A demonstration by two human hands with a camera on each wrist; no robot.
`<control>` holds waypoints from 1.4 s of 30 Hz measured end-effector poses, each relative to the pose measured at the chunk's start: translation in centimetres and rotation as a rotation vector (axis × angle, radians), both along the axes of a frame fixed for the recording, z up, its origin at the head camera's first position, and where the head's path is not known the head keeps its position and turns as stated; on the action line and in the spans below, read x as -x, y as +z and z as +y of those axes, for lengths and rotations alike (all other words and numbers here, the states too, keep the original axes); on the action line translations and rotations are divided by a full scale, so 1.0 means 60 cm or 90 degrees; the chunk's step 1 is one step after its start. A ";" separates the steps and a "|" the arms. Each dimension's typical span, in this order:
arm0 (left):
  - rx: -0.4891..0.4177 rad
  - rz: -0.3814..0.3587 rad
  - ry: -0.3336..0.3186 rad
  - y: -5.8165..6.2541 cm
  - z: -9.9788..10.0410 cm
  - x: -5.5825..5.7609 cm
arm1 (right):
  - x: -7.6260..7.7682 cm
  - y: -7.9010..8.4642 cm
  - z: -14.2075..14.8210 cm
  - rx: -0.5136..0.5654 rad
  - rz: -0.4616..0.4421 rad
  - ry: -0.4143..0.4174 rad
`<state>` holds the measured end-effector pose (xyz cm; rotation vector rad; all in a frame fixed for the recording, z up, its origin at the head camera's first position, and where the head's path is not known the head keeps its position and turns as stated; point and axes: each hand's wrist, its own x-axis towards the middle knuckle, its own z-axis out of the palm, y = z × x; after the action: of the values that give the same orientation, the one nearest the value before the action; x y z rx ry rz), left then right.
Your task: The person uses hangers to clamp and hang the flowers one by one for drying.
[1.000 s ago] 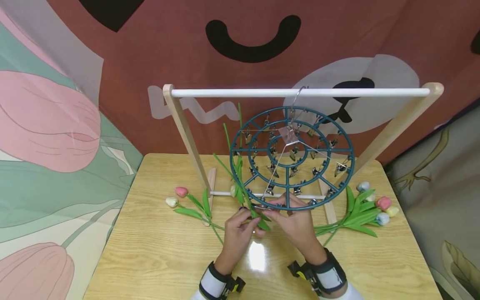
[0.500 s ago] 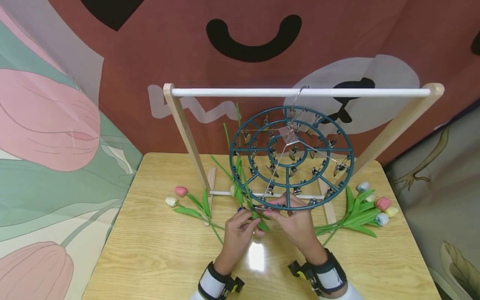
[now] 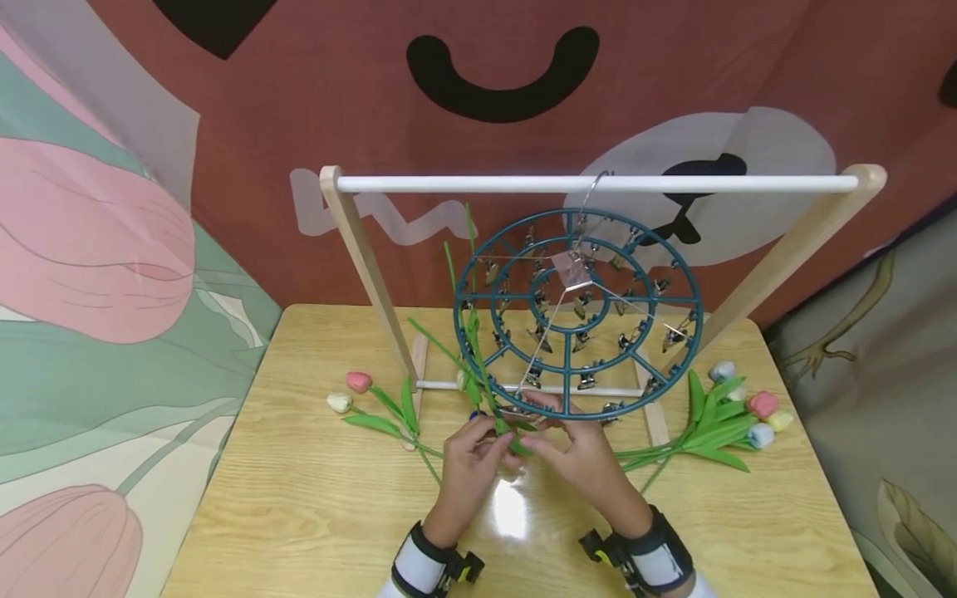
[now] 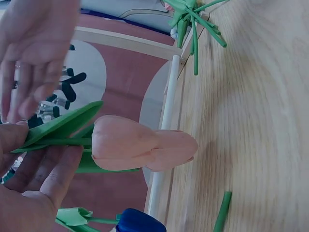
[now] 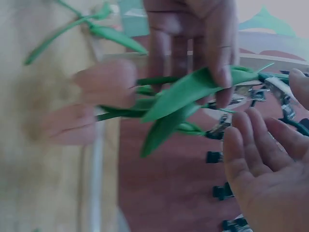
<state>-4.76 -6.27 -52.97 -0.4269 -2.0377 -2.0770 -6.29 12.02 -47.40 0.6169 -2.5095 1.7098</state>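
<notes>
My left hand [image 3: 473, 458] pinches the green stem and leaves [image 4: 67, 128] of artificial tulips under the near-left rim of a round teal clip hanger [image 3: 568, 413]. Two peach blooms [image 4: 123, 144] hang head-down below those fingers. Close by, my right hand [image 3: 586, 457] holds nothing; its fingers are extended beside a metal clip [image 5: 280, 94] at the stem in the right wrist view. A blue tulip [image 4: 140, 221] also hangs head-down near the left hand. Green stems [image 3: 469, 324] stick up through and beside the hanger's left side.
The hanger hooks over the white bar [image 3: 463, 184] of a wooden rack [image 3: 370, 274]. Several small metal clips [image 3: 540, 336] dangle from its rings. A pink tulip [image 3: 359, 381] and a white one [image 3: 339, 403] lie left on the table [image 3: 299, 515]; a mixed bunch [image 3: 710, 432] lies right.
My right hand has let go of the clip at the near rim and drawn slightly away, fingers loosened. The hanger has shifted a little left. My left hand keeps its pinch.
</notes>
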 end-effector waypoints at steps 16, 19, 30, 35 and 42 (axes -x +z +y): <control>0.015 -0.019 0.026 -0.001 -0.019 0.002 | -0.045 -0.081 0.092 -0.172 -0.121 -0.012; 0.026 -0.022 0.042 -0.001 -0.021 0.002 | -0.048 -0.084 0.104 -0.176 -0.126 -0.033; 0.027 -0.039 0.060 -0.006 -0.030 0.007 | -0.052 -0.094 0.118 -0.158 -0.136 -0.041; 0.046 -0.051 0.081 -0.007 -0.034 0.011 | -0.052 -0.100 0.128 -0.182 -0.120 -0.059; 0.059 -0.057 0.102 -0.009 -0.040 0.016 | -0.047 -0.125 0.156 -0.307 -0.004 -0.118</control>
<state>-5.71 -8.67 -53.51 -0.1799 -2.1471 -1.9465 -3.45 21.41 -54.88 0.3775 -2.8902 1.0514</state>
